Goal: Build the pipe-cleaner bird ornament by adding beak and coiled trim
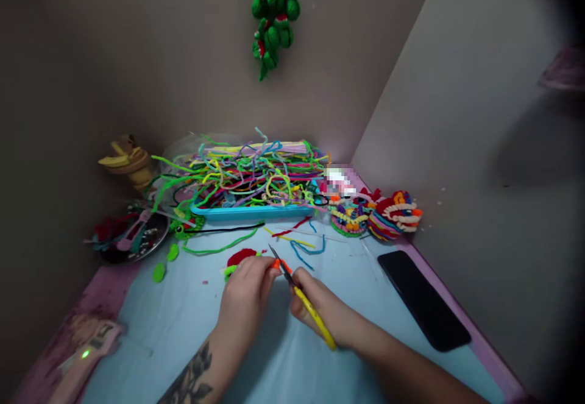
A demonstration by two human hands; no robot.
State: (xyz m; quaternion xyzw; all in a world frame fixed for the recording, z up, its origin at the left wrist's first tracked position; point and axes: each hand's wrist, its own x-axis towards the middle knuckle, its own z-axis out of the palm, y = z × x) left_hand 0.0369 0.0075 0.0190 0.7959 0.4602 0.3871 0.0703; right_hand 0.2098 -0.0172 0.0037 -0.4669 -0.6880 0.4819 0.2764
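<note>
My left hand pinches a short piece of orange pipe cleaner between thumb and forefinger. My right hand is closed around a pair of scissors with yellow handles and dark, pointed blades. Those blades point up and to the left, passing right beside the orange piece; whether they are cutting into it I cannot tell. Just behind my left hand lies a red and green fuzzy piece, partly covered by the fingers. Loose pipe cleaners in blue, red and green lie farther back on the light-blue tabletop.
A blue tray heaped with colourful pipe cleaners stands at the back. Colourful fuzzy figures and a black phone are on the right. At left are a metal dish, green discs and a pink glue gun.
</note>
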